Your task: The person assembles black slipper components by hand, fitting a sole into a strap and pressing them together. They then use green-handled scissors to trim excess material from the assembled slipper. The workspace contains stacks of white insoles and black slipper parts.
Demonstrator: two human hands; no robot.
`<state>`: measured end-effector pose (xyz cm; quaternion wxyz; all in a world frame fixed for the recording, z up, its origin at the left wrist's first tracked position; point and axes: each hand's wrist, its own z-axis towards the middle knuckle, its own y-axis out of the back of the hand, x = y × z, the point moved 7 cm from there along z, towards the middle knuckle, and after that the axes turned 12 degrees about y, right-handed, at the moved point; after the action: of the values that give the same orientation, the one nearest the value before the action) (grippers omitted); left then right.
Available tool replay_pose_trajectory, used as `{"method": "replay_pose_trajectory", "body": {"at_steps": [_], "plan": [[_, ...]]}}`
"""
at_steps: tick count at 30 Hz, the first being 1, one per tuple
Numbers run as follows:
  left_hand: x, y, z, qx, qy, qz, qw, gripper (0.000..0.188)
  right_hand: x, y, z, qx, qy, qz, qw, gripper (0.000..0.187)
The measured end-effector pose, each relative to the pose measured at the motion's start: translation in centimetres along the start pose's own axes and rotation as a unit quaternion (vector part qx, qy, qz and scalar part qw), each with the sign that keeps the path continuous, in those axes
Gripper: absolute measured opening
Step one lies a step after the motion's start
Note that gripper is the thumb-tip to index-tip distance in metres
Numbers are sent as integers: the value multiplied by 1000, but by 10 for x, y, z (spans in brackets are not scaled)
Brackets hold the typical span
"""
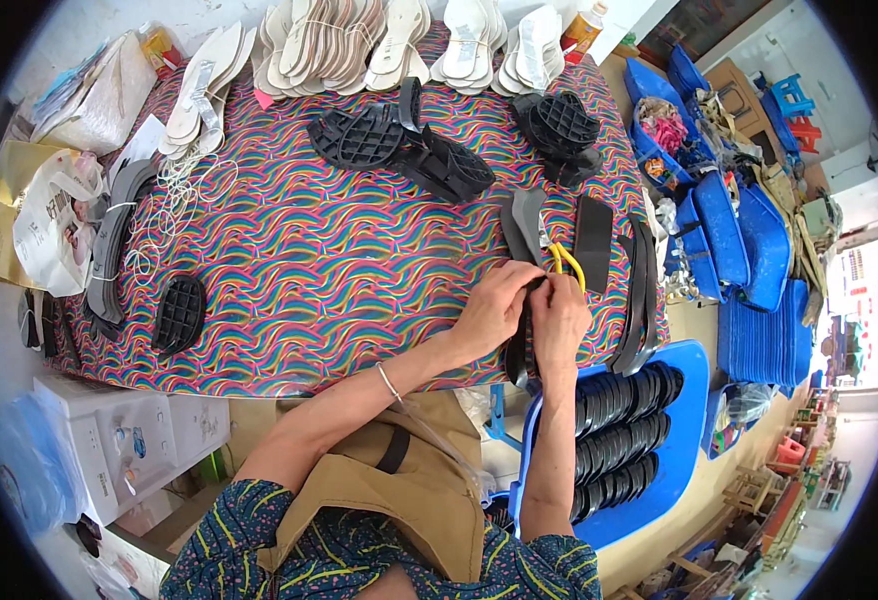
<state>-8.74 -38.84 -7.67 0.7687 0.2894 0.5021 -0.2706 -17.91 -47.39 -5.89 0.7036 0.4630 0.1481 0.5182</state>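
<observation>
Fingertips of my left hand [494, 308] and my right hand [559, 318] meet near the table's right side. Both are closed, pinching a dark strip [521, 350] that passes between them and hangs toward the table's front edge; my fingers hide much of it. Just beyond them lies a tool with yellow handles [571, 264], its working end partly covered. Beside that tool rest dark grey flat strips [525, 222]. A black rectangular piece [592, 243] sits to the right, with a bundle of long black strips [639, 295] farther right.
Black sandal soles [359, 135] lie at the table's far side, another sole [179, 314] at left. Bundled pale insoles [324, 45] line the back. White cord [184, 205] is tangled near grey strips [109, 245]. A blue bin [694, 400] holding rows of black pieces stands below right.
</observation>
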Motion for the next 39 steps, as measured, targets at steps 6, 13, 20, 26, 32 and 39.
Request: {"method": "replay_pose_trajectory", "body": {"at_steps": [6,13,20,26,32,39], "plan": [[3,-7,3,21,-34,84,996,28,-72,65,-23,-165,-199,134,957,16],[-1,-10,2,36,-10,83,996,40,-86,276,-65,-384,-144,443,797,41],[-30,18,-31,324,190,-308,874,45,64,97,-54,-98,-167,965,178,29],[-31,103,-45,256,318,-490,770,38,171,-11,-97,84,-356,905,217,25],[-11,151,-73,69,352,-524,773,17,167,-18,-87,200,-287,686,638,35],[-19,138,-86,114,369,-333,860,20,144,-20,-25,71,-147,599,784,15]]}}
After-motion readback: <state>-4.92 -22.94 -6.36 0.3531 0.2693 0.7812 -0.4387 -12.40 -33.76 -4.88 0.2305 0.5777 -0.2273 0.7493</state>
